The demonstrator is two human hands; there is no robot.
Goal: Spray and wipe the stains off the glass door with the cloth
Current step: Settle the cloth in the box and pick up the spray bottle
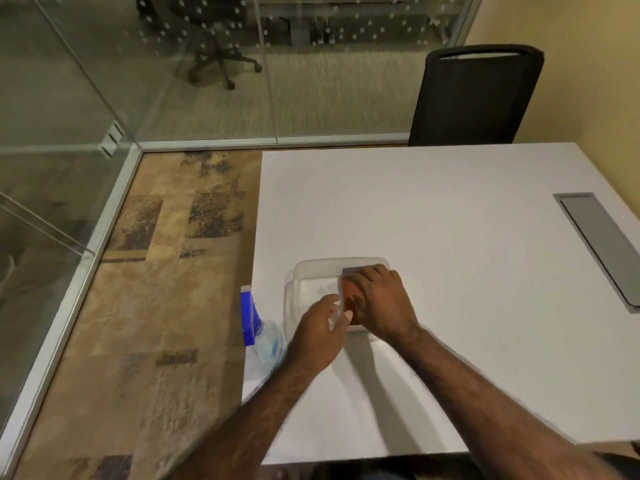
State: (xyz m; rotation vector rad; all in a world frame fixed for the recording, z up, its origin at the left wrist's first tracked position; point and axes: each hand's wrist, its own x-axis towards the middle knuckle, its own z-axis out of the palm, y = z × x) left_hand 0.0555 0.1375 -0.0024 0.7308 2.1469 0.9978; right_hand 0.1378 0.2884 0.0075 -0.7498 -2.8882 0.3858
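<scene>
right fingers (360,299) curled on cloth (349,289) (orange) | left fingers (341,315) loose, empty | tub (304,271)

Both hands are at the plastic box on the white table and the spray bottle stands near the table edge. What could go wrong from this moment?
1. The spray bottle stands at the table edge, right beside the left hand; the forearm could knock it onto the carpet.
2. The clear plastic box looks light; pulling the orange cloth out with the right hand may drag or tip it.
</scene>
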